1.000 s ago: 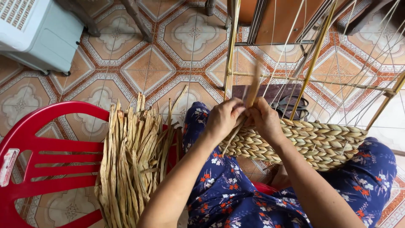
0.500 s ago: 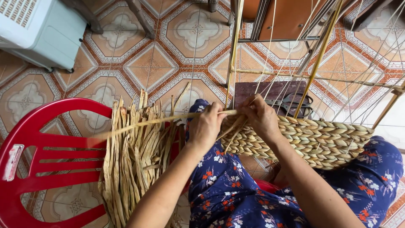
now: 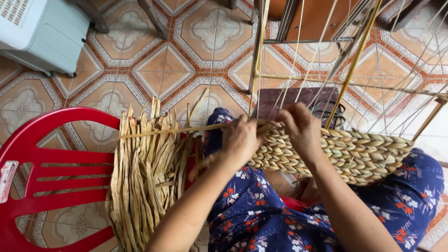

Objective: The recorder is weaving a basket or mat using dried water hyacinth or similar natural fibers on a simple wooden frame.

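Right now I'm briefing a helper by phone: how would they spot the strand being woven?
Find the red plastic chair draped with dried reeds. One strand runs level above that bundle to the left hand. It alone lies crosswise and taut.

Two hands, the left hand (image 3: 240, 140) and the right hand (image 3: 301, 128), work one half-woven basket (image 3: 354, 156). One loose strand (image 3: 163, 132) stretches left from it. One bundle of dried strips (image 3: 144, 182) lies over one red plastic chair (image 3: 42, 158). One pale box-shaped appliance (image 3: 39, 32) occupies the floor's upper-left corner.
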